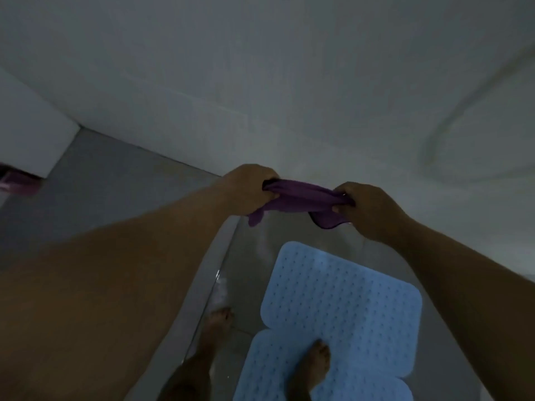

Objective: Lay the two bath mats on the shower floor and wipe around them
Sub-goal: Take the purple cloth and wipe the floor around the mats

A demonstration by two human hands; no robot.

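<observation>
Nearest, at the bottom of the view, the person's bare right foot (314, 366) stands on a pale blue rubber bath mat with rows of small holes (278, 377), which lies flat on the grey shower floor (252, 256). A second pale blue perforated bath mat (341, 290) lies just beyond it, the two touching or slightly overlapping where they meet; which one is on top I cannot tell. The bare left foot (217, 319) rests on the bare floor just left of the mats, beside a low pale threshold strip (202, 285) that runs diagonally, with a few bright wet glints next to it.

Above the far mat, both arms reach forward. The left hand (249, 189) and the right hand (367, 209) are held apart, each fist closed tight on one end of a dark purple cloth (301, 198) bunched into a thick rope between them, its loose corners hanging down below each grip.

Beyond the hands, the floor meets a plain white wall (289, 82) that fills the upper view. At the far left a white block-shaped corner (29, 134) juts out, with a blurred purple object (17, 183) at its foot. The room is dim and the light greyish.
</observation>
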